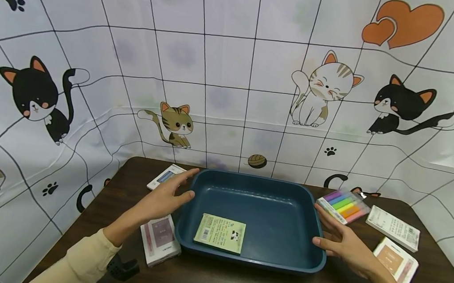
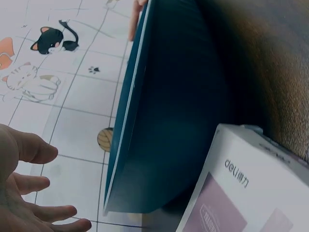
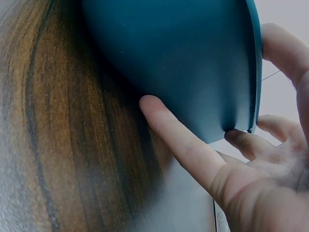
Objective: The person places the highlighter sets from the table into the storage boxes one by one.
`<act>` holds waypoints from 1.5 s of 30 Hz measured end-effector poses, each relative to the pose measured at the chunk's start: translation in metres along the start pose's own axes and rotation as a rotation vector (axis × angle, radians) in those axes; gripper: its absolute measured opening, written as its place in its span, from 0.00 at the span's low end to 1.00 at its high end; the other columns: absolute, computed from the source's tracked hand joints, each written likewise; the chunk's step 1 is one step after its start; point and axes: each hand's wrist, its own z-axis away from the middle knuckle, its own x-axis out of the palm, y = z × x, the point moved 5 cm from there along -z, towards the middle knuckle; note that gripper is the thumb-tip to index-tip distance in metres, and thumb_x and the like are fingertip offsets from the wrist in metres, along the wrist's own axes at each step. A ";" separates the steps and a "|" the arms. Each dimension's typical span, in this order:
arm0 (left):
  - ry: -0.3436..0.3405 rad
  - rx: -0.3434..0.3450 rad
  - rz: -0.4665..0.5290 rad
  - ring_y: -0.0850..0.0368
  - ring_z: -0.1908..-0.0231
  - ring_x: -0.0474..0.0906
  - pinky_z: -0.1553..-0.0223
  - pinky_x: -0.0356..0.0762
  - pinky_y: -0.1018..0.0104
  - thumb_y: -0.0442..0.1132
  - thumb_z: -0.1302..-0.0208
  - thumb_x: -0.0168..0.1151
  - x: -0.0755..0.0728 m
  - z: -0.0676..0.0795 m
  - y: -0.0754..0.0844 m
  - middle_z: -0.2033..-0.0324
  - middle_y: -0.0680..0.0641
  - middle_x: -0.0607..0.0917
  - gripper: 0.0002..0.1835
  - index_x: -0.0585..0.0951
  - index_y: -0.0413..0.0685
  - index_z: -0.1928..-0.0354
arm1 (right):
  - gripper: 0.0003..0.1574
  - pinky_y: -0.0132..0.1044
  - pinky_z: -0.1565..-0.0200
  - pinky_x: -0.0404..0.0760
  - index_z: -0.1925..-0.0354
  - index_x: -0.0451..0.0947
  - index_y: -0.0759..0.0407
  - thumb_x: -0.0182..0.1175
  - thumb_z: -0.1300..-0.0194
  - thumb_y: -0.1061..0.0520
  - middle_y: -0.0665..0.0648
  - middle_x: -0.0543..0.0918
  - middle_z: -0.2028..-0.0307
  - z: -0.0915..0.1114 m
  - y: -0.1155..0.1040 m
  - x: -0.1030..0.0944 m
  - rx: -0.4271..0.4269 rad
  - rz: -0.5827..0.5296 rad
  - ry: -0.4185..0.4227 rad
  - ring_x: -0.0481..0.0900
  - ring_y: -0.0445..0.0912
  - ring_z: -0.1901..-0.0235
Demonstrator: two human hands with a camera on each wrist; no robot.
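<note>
Head view: boxes [image 1: 160, 239] flank the blue tray [image 1: 274, 225], markers [image 1: 343, 205] at right.

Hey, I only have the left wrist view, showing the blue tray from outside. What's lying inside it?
Observer: A light green item, toward the near left corner of the tray.
Operator: What's just off the tray's right side?
Observer: A clear pack of rainbow-coloured pieces, by its far right corner.
Operator: Anything else left of the tray, besides this pale box?
Observer: Yes, a flat white pack farther back, partly hidden by the left hand.
</note>
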 end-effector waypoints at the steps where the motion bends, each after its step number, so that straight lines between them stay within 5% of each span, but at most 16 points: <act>1: 0.002 0.000 -0.005 0.33 0.29 0.60 0.39 0.64 0.31 0.43 0.24 0.59 -0.001 0.000 -0.001 0.26 0.38 0.62 0.35 0.58 0.53 0.20 | 0.52 0.57 0.49 0.81 0.17 0.41 0.44 0.58 0.25 0.64 0.64 0.36 0.20 0.000 0.000 0.000 0.000 -0.004 -0.001 0.45 0.74 0.28; 10: 0.019 -0.040 -0.029 0.30 0.29 0.58 0.38 0.63 0.29 0.41 0.22 0.55 -0.006 0.001 -0.019 0.24 0.39 0.59 0.33 0.57 0.51 0.20 | 0.52 0.57 0.48 0.80 0.17 0.41 0.44 0.58 0.26 0.64 0.64 0.35 0.20 0.000 0.001 0.000 0.004 -0.002 -0.001 0.45 0.74 0.28; 25: 0.009 -0.020 -0.036 0.36 0.25 0.50 0.32 0.50 0.31 0.39 0.19 0.50 -0.009 0.003 -0.023 0.23 0.37 0.57 0.31 0.56 0.46 0.20 | 0.52 0.57 0.48 0.80 0.17 0.41 0.43 0.58 0.26 0.64 0.64 0.36 0.20 0.000 0.000 -0.002 0.006 0.008 0.006 0.45 0.74 0.28; 32: 0.010 -0.042 -0.058 0.33 0.27 0.53 0.33 0.54 0.32 0.41 0.19 0.49 -0.015 0.001 -0.030 0.25 0.33 0.58 0.32 0.55 0.46 0.20 | 0.52 0.56 0.49 0.81 0.17 0.41 0.44 0.58 0.26 0.64 0.64 0.36 0.20 0.000 0.001 -0.001 0.003 -0.003 0.000 0.45 0.74 0.28; 45: 0.050 -0.161 -0.118 0.25 0.28 0.47 0.34 0.50 0.27 0.41 0.21 0.49 -0.022 -0.006 -0.062 0.25 0.25 0.49 0.33 0.53 0.42 0.20 | 0.53 0.56 0.49 0.81 0.17 0.41 0.43 0.58 0.26 0.65 0.62 0.34 0.20 -0.001 0.003 -0.002 -0.006 -0.024 -0.013 0.45 0.73 0.28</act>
